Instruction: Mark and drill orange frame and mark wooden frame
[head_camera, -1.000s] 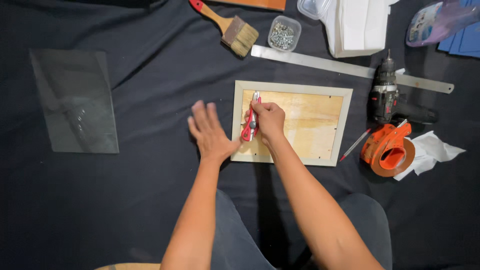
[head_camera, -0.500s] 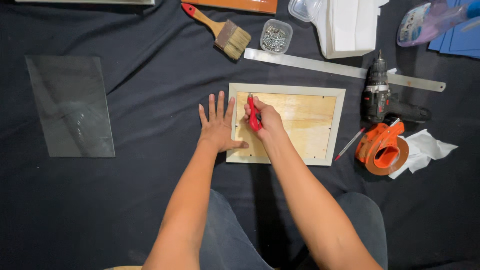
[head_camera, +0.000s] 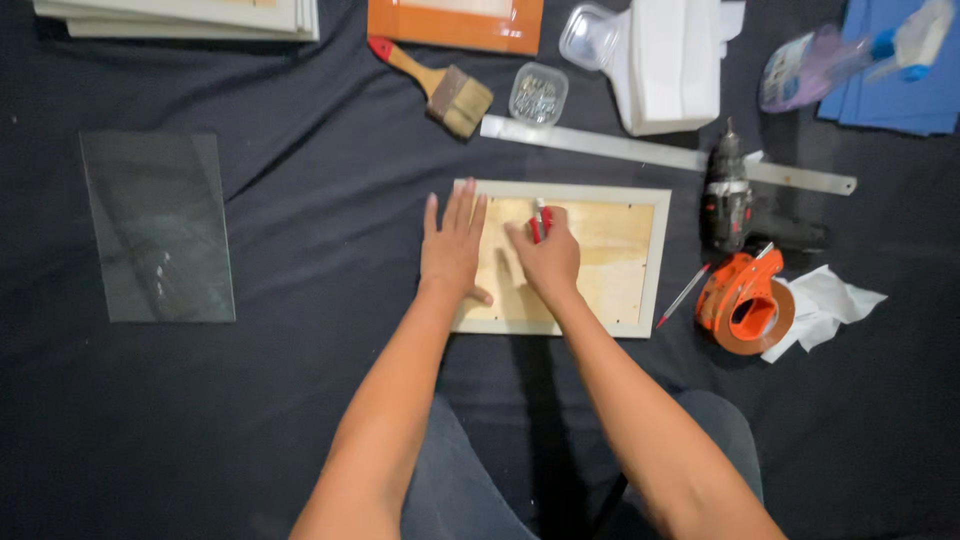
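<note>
A picture frame (head_camera: 655, 262) lies face down on the black cloth, its plywood backing (head_camera: 610, 250) showing. My left hand (head_camera: 453, 250) lies flat, fingers spread, on the frame's left edge. My right hand (head_camera: 545, 256) grips a small red-handled tool (head_camera: 540, 218), its tip up near the top edge of the backing. The two hands sit side by side, almost touching.
A glass pane (head_camera: 160, 228) lies at the left. Behind the frame are a paintbrush (head_camera: 440, 88), a tub of small metal pieces (head_camera: 538, 95) and a metal ruler (head_camera: 640, 150). To the right: a drill (head_camera: 735, 200), an orange tape dispenser (head_camera: 745, 300), a red pencil (head_camera: 682, 296), white paper (head_camera: 825, 300).
My left hand has settled flat onto the frame's left edge. My right hand has slid the red tool up along the backing toward the top edge.
</note>
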